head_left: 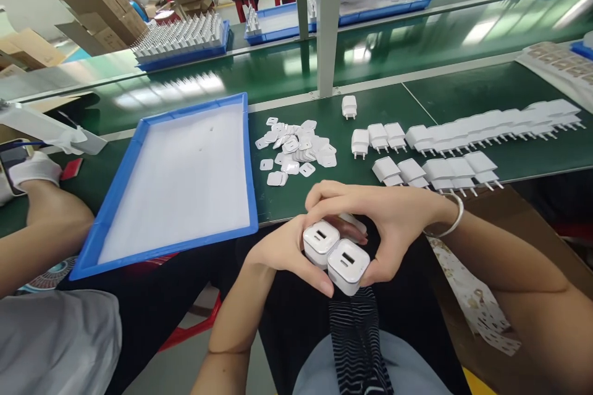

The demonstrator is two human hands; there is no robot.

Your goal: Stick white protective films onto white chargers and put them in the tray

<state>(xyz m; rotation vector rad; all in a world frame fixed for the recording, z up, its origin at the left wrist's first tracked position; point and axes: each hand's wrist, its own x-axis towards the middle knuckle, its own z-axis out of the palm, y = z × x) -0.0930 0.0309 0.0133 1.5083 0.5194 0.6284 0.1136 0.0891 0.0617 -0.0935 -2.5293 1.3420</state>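
Observation:
Above my lap, two white USB chargers stand side by side with their port ends facing up: a left charger and a right charger. My left hand is closed round the left one, its thumb along the front. My right hand curls over from behind, with its thumb against the right one. Another white piece shows partly behind them, under my right fingers; its kind is hidden. Beyond my hands lies a pile of white port covers. Rows of white plug chargers lie to the right, prongs toward me.
A blue-rimmed tray lined with white lies left of the pile. A metal post rises at the bench's far edge. On the left is a co-worker's arm. Across the green belt stand blue trays of parts and another person.

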